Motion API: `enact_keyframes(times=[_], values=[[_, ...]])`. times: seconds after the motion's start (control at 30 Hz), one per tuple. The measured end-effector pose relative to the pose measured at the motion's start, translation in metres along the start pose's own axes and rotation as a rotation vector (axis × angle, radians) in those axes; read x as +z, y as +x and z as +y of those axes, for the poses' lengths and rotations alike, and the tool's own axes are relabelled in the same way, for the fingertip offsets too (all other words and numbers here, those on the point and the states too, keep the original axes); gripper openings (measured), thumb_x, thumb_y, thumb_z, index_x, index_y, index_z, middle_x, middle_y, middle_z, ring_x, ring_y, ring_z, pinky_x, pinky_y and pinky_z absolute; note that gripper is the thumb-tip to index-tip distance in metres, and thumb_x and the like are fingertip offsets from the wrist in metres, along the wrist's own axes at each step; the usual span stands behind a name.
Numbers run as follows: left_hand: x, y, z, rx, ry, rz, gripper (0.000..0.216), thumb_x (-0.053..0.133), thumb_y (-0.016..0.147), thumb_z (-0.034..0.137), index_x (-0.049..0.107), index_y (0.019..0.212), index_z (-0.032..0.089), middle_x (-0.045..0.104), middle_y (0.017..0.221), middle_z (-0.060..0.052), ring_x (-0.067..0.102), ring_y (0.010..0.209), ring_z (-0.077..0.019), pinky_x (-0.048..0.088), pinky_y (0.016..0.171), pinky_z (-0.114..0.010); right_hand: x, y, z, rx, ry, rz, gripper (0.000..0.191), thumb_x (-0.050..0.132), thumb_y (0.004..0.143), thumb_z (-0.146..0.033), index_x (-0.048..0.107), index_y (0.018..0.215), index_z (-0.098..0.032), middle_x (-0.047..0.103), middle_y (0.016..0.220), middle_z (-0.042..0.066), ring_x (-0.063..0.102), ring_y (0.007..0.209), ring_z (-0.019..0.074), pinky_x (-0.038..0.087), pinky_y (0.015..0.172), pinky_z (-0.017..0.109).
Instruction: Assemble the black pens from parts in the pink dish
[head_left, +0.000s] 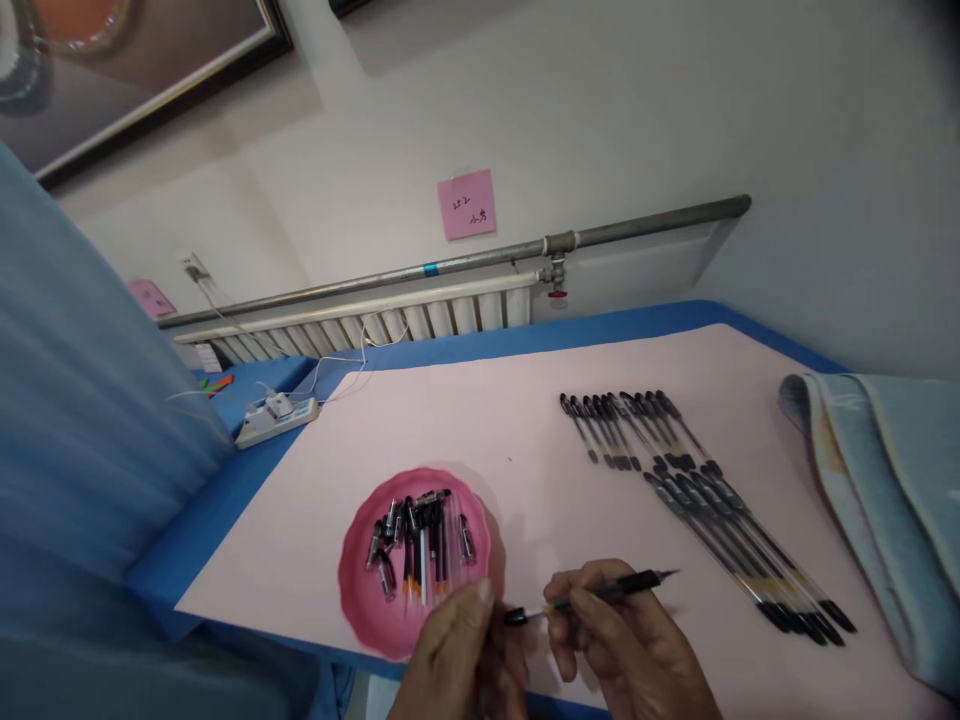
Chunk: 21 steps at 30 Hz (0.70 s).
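Note:
My right hand (630, 640) is pinched round a black pen (611, 590) lying nearly level, its point to the right. At the pen's left end sits a small black end piece (515, 616), and my left hand (461, 655) has its fingers closed on it. Both hands hover at the near edge of the pink mat (525, 430). Just left of them sits a pink dish (360, 590) holding several loose pen parts and refills (420, 545). To the right, several black pens (697, 495) lie side by side in a slanted row.
A folded light blue cloth (885, 490) lies at the right edge. A white power strip (274, 418) with cables rests on the blue table (247, 470) at back left. A radiator (375, 325) and pipe run along the wall, with a pink note (466, 203) above. Blue fabric (82, 430) fills the left.

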<state>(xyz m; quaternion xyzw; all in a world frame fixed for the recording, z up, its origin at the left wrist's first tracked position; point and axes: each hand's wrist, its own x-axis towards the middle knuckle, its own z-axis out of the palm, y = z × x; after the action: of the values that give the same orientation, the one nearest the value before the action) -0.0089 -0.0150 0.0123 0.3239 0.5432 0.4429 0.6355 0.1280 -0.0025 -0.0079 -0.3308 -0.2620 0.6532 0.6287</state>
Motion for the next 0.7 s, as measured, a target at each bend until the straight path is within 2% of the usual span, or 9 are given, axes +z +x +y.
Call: enact_keyframes(times=[0.07, 0.17, 0.23, 0.3, 0.37, 0.4, 0.5, 0.6, 0.7], values=[[-0.0004, 0.0002, -0.0008, -0.072, 0.101, -0.048, 0.052, 0.055, 0.074, 0.067, 0.058, 0.069, 0.015, 0.055, 0.047, 0.002, 0.046, 0.04, -0.0081, 0.033, 0.042, -0.019, 0.0006, -0.0015, -0.0006, -0.007, -0.002, -0.007, 0.018, 0.076, 0.073, -0.033, 0.064, 0.076, -0.02, 0.067, 0.074, 0.003, 0.058, 0.055, 0.0153, 0.046, 0.045, 0.026], [-0.0014, 0.0032, -0.0049, -0.061, 0.123, -0.134, 0.049, 0.06, 0.071, 0.065, 0.053, 0.064, 0.017, 0.049, 0.042, 0.005, 0.038, 0.035, -0.0054, 0.023, 0.037, -0.018, 0.001, -0.0024, -0.0007, -0.001, 0.002, -0.016, 0.018, 0.076, 0.073, -0.033, 0.064, 0.076, -0.02, 0.068, 0.074, 0.003, 0.058, 0.055, 0.0153, 0.046, 0.045, 0.026], [-0.0024, 0.0056, -0.0068, -0.002, 0.071, -0.167, 0.045, 0.069, 0.066, 0.059, 0.054, 0.069, 0.017, 0.05, 0.044, 0.007, 0.039, 0.035, -0.005, 0.027, 0.037, -0.017, 0.001, -0.002, -0.0009, 0.01, 0.001, -0.005, 0.019, 0.076, 0.073, -0.033, 0.063, 0.076, -0.02, 0.067, 0.073, 0.003, 0.057, 0.055, 0.0152, 0.045, 0.044, 0.025], [-0.0033, 0.0068, -0.0072, 0.059, -0.001, -0.128, 0.048, 0.079, 0.058, 0.052, 0.059, 0.085, 0.017, 0.056, 0.057, 0.006, 0.045, 0.04, -0.0058, 0.035, 0.04, -0.018, 0.0011, -0.0015, -0.0014, 0.02, -0.007, 0.007, 0.019, 0.076, 0.073, -0.033, 0.063, 0.076, -0.021, 0.066, 0.071, 0.002, 0.057, 0.055, 0.0151, 0.045, 0.044, 0.025], [-0.0035, 0.0067, -0.0068, 0.048, -0.045, -0.109, 0.053, 0.077, 0.06, 0.054, 0.059, 0.095, 0.018, 0.058, 0.063, 0.004, 0.049, 0.042, -0.007, 0.036, 0.039, -0.018, 0.0015, -0.0016, -0.0017, 0.025, -0.011, 0.012, 0.019, 0.076, 0.073, -0.033, 0.063, 0.076, -0.021, 0.066, 0.07, 0.001, 0.057, 0.055, 0.0152, 0.045, 0.044, 0.025], [-0.0033, 0.0064, -0.0066, 0.018, -0.045, -0.122, 0.051, 0.071, 0.065, 0.058, 0.059, 0.093, 0.017, 0.058, 0.06, 0.004, 0.048, 0.04, -0.0072, 0.034, 0.038, -0.018, 0.0017, -0.0018, -0.0018, 0.027, -0.012, 0.012, 0.019, 0.076, 0.073, -0.034, 0.063, 0.076, -0.021, 0.066, 0.071, 0.001, 0.057, 0.055, 0.0153, 0.045, 0.044, 0.025], [-0.0021, 0.0059, -0.0074, -0.086, -0.006, -0.18, 0.049, 0.055, 0.075, 0.065, 0.055, 0.071, 0.017, 0.051, 0.044, 0.004, 0.039, 0.032, -0.0055, 0.024, 0.034, -0.018, 0.0024, -0.0024, -0.0013, 0.037, -0.017, 0.0, 0.02, 0.076, 0.073, -0.035, 0.063, 0.075, -0.021, 0.068, 0.072, 0.002, 0.057, 0.054, 0.0149, 0.044, 0.044, 0.025], [-0.0022, 0.0067, -0.0087, -0.038, 0.008, -0.183, 0.044, 0.065, 0.071, 0.06, 0.051, 0.065, 0.018, 0.05, 0.043, 0.005, 0.037, 0.031, -0.0042, 0.023, 0.034, -0.017, 0.0026, -0.0021, -0.0007, 0.045, -0.02, 0.001, 0.021, 0.076, 0.072, -0.036, 0.063, 0.074, -0.021, 0.067, 0.071, 0.002, 0.056, 0.053, 0.0147, 0.044, 0.044, 0.025], [-0.0038, 0.0077, -0.0082, 0.074, -0.018, -0.136, 0.04, 0.074, 0.064, 0.053, 0.055, 0.074, 0.018, 0.053, 0.049, 0.006, 0.042, 0.037, -0.0059, 0.031, 0.037, -0.017, 0.0026, -0.0012, -0.0003, 0.049, -0.015, 0.024, 0.022, 0.078, 0.071, -0.036, 0.063, 0.076, -0.021, 0.068, 0.072, 0.002, 0.057, 0.054, 0.0148, 0.044, 0.043, 0.025]])
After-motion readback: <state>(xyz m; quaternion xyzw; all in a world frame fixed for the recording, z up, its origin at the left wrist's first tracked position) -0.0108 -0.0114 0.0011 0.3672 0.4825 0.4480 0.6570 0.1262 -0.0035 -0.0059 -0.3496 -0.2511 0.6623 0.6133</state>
